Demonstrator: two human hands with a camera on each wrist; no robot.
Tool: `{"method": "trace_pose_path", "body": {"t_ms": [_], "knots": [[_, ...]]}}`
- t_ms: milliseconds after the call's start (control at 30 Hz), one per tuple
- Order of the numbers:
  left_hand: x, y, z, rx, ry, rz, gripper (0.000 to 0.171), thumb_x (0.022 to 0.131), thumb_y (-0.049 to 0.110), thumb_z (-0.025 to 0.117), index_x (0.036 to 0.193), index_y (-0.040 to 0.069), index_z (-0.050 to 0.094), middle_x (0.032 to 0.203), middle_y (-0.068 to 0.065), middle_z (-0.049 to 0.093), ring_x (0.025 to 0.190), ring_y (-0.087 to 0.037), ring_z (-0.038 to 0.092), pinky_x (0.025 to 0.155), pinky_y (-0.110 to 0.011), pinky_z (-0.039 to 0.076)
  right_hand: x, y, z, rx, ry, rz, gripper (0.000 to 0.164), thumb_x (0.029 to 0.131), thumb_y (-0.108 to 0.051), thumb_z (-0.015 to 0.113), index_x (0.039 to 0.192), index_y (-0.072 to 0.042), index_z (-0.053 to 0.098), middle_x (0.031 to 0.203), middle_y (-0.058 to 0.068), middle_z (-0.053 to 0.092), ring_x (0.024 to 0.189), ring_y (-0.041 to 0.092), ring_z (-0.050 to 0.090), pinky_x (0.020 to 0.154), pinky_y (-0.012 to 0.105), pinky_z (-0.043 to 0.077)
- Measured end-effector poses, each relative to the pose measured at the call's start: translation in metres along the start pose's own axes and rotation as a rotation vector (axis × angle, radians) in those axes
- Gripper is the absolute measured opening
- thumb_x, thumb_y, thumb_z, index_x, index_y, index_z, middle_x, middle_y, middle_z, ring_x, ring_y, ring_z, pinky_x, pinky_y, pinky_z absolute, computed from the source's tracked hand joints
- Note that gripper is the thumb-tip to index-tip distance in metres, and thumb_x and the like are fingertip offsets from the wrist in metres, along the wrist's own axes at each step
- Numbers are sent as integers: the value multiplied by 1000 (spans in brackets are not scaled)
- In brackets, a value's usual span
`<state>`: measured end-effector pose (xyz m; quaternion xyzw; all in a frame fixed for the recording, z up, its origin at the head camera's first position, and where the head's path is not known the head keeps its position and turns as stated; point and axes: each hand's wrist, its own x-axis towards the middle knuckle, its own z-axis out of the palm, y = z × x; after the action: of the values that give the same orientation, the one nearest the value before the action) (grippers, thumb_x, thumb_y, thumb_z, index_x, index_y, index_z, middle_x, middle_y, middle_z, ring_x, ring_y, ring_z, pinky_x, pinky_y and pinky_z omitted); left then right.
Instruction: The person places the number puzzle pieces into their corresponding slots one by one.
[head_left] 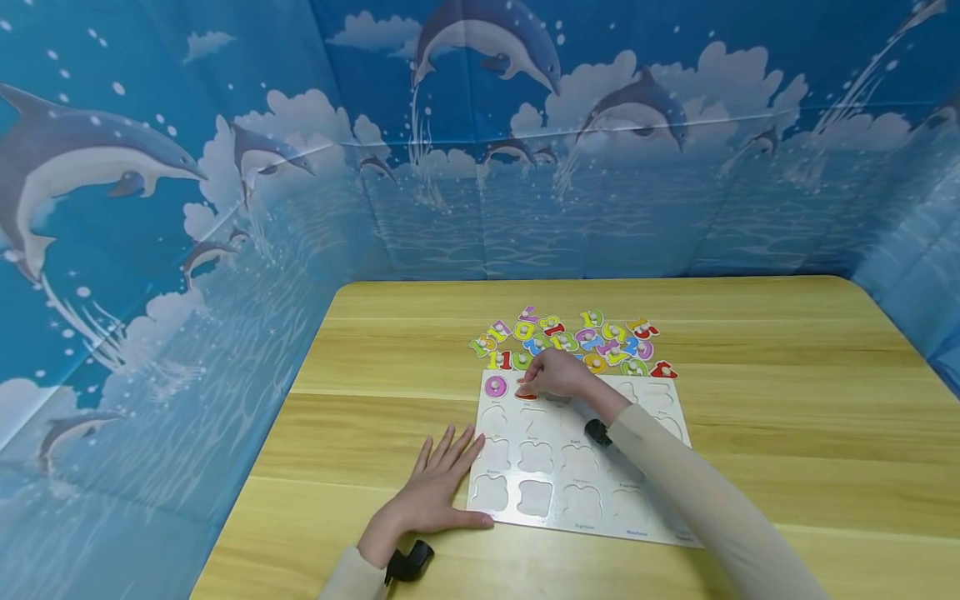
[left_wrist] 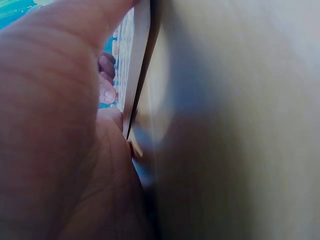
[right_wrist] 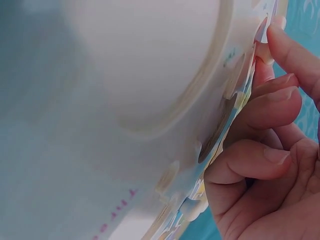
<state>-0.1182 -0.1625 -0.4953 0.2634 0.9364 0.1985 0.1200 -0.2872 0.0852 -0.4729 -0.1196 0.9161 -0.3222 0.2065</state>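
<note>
Pinching red pc. (head_left: pixel 528 397) w/ R hand (head_left: pixel 558 374); touching, w/ L hand (head_left: pixel 435 493) spread (head view only), board (head_left: pixel 513 496), long axis left–right.

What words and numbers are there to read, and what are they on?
"Eighteen": on the white board, near its bottom edge.
"Nineteen": same board, right of that.
"Eight": same board, higher up.
"0": the purple piece at the board's top left.
"11": the yellow-and-red piece above the board.
Too small or blurred to be sure: the board's other labels, the other loose pieces.
Partly hidden: the red piece at the right hand.
</note>
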Motion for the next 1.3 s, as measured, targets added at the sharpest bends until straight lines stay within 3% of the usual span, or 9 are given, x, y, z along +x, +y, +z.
{"method": "trace_pose_path", "body": {"t_ms": [900, 1300], "knots": [[0, 2, -2, -10, -1, 2, 106, 77, 70, 60, 154, 17, 11, 159, -5, 1, 142, -31, -7, 110, -55, -5, -1, -1, 0, 0, -31, -26, 27, 77, -37, 79, 80, -14, 64, 74, 4, 57, 63, 18, 48, 53, 29, 36], [-1, 1, -1, -1, 0, 3, 106, 76, 71, 59, 154, 18, 10, 159, -4, 0, 142, -31, -6, 110, -55, -5, -6, 2, -7, 53, -7, -38, 26, 77, -35, 78, 83, -13, 66, 75, 5, 55, 62, 19, 46, 54, 30, 36]]}}
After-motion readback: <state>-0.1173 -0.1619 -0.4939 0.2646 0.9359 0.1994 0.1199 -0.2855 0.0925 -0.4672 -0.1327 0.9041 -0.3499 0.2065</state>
